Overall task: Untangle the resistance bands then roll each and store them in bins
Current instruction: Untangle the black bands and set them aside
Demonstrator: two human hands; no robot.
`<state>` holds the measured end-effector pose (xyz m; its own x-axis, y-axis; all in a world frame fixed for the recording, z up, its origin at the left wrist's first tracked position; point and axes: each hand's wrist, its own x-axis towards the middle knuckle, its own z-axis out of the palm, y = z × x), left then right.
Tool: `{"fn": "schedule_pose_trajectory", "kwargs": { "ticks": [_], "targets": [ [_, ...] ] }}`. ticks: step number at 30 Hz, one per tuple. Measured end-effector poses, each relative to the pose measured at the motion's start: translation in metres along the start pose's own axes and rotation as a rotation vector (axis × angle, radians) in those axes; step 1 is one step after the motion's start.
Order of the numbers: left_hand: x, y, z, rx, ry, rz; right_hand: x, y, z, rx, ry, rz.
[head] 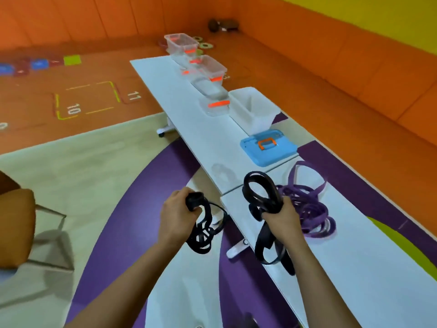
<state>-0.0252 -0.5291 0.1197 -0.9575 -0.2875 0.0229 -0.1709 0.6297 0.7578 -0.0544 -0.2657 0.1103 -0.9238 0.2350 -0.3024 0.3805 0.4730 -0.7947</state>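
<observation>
Above the white surface (212,138), my hands grip tangled black rubber bands (262,192), mid-untangling; next I'd separate, then roll.

1 wide-angle view looks from the person's head, forward and steeply down. The left hand (176,209) and right hand (281,216), each gripping black rubber resistance bands (266,237), sit low in the centre, close to the lens. The long white table (212,143) runs diagonally away toward the upper left, where its clear plastic bins with orange clips (212,67) are far off and blurred.
</observation>
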Motion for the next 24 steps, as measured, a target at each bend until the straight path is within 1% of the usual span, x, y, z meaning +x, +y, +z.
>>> {"fn": "schedule_pose_trajectory", "kwargs": {
  "ticks": [8,12,17,21,24],
  "targets": [
    [0.074,-0.085,-0.075,0.010,0.156,-0.181,0.057,-0.110,0.138,-0.086,-0.211,-0.107],
    [0.140,-0.114,-0.105,0.030,0.198,-0.250,0.103,-0.165,0.204,-0.082,-0.289,-0.179],
    [0.223,-0.150,-0.142,0.049,0.225,-0.341,0.160,-0.227,0.285,-0.113,-0.421,-0.183],
    [0.307,-0.158,-0.177,0.033,0.291,-0.352,0.214,-0.298,0.333,-0.119,-0.443,-0.234],
    [0.351,-0.175,-0.202,0.003,0.340,-0.396,0.237,-0.339,0.375,-0.142,-0.486,-0.244]
  ]
}}
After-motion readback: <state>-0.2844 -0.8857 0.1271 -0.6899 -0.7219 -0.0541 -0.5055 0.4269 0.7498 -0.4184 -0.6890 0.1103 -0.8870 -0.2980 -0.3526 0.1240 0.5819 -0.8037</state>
